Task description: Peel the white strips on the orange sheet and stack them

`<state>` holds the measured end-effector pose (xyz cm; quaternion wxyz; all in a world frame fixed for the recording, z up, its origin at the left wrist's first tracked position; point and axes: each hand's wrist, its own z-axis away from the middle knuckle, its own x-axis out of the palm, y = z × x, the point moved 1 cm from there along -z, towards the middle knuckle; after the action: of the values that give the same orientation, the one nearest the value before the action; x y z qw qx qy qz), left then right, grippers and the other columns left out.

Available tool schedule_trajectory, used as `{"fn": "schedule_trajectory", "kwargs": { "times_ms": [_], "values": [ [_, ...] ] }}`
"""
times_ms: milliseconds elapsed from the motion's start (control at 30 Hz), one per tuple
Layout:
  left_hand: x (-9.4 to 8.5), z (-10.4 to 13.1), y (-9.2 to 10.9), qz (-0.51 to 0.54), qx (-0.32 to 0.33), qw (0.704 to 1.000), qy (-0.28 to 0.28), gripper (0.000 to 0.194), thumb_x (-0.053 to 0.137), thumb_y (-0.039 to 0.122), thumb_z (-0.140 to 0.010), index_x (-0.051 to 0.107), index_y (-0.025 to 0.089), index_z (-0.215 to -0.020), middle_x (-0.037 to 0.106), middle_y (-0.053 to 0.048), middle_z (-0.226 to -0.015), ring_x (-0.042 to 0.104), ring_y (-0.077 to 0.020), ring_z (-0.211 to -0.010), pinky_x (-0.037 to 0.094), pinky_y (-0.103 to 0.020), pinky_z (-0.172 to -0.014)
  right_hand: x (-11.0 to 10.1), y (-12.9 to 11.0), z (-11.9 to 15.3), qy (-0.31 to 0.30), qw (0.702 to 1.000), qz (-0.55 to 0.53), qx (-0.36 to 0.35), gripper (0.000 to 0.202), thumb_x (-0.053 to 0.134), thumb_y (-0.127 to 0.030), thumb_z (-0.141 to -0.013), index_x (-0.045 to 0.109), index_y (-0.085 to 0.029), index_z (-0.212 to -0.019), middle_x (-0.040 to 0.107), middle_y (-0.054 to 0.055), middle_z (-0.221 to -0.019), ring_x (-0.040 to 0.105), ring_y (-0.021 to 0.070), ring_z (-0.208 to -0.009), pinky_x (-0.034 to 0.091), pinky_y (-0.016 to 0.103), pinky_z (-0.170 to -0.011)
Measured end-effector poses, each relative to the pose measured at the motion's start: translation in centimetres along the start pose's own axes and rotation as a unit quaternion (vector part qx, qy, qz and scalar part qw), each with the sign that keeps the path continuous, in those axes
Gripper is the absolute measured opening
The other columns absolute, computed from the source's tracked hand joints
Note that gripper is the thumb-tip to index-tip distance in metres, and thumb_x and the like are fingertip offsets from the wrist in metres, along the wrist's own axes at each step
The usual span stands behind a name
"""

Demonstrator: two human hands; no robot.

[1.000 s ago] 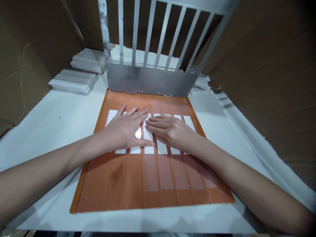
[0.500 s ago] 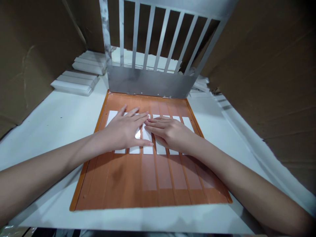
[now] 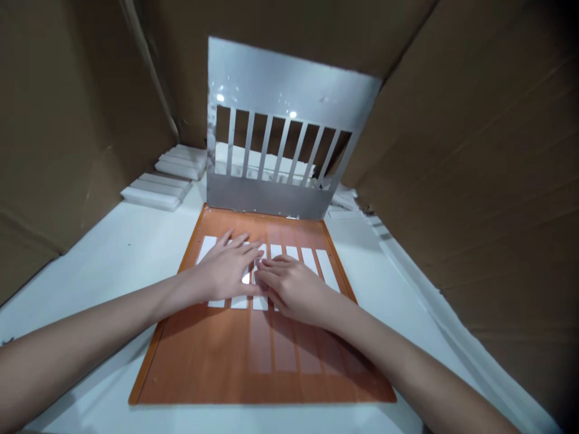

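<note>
An orange board (image 3: 203,361) lies on the white table, with several white strips (image 3: 326,270) side by side across its upper half. My left hand (image 3: 226,271) rests palm down over the left and middle strips, its fingers spread. Beside it, my right hand (image 3: 289,283) lies over the middle strips, fingers stretched out close together, its fingertips next to the left hand's. Neither hand grips anything visible. A slotted metal frame (image 3: 266,196) stands upright at the board's far edge. Parts of several strips are hidden under the hands.
Stacks of white strips (image 3: 156,191) sit on the table (image 3: 149,241) at the far left. More white pieces (image 3: 346,199) lie behind on the right. Brown cardboard walls (image 3: 474,181) rise at the left, back and right.
The camera view has shifted, so the metal frame's top edge now shows. My right hand has moved slightly left across the strips, uncovering more of the right ones. My left hand stays over its strips.
</note>
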<state>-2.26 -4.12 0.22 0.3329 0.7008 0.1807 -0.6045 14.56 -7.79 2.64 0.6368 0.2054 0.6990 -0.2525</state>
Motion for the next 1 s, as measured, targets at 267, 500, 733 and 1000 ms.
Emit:
{"fn": "schedule_trajectory", "kwargs": {
  "times_ms": [267,500,733,1000],
  "values": [
    [-0.8,-0.1,0.7,0.027,0.024,0.999,-0.006,0.076,0.049,0.066,-0.076,0.041,0.013,-0.130,0.040,-0.013,-0.139,0.035,-0.0279,-0.128,0.028,-0.039,-0.102,0.5,0.2,0.1,-0.007,0.999,0.045,-0.001,0.017,0.042,-0.008,-0.080,0.058,-0.012,-0.085,0.063,0.011,-0.085,0.057,0.0189,-0.084,0.038,0.034,-0.082],
    [-1.1,-0.5,1.0,-0.023,0.060,0.998,0.002,0.065,0.050,0.064,-0.077,0.051,0.012,-0.117,0.047,-0.016,-0.132,0.039,-0.0299,-0.124,0.023,-0.043,-0.104,-0.2,0.0,0.0,-0.023,0.999,0.007,0.045,0.013,0.047,-0.009,-0.078,0.056,-0.012,-0.087,0.062,0.009,-0.083,0.056,0.0184,-0.077,0.039,0.031,-0.079],
    [-1.4,-0.4,1.1,-0.013,0.090,0.996,0.024,0.051,0.054,0.059,-0.077,0.053,0.016,-0.105,0.055,-0.014,-0.121,0.048,-0.0289,-0.113,0.029,-0.044,-0.096,-2.3,0.1,0.4,0.005,0.993,-0.070,0.096,0.027,0.046,-0.004,-0.073,0.051,-0.013,-0.098,0.062,0.009,-0.094,0.057,0.0172,-0.081,0.040,0.026,-0.067],
    [-1.0,-0.4,0.6,-0.014,0.088,0.996,0.025,0.047,0.054,0.046,-0.078,0.049,0.015,-0.112,0.053,-0.014,-0.124,0.047,-0.0286,-0.114,0.024,-0.045,-0.098,-3.1,-4.9,2.1,-0.071,0.995,-0.073,0.003,0.029,0.065,-0.042,-0.071,0.058,-0.015,-0.079,0.063,0.008,-0.084,0.055,0.0220,-0.087,0.040,0.034,-0.078]
  ]
}}
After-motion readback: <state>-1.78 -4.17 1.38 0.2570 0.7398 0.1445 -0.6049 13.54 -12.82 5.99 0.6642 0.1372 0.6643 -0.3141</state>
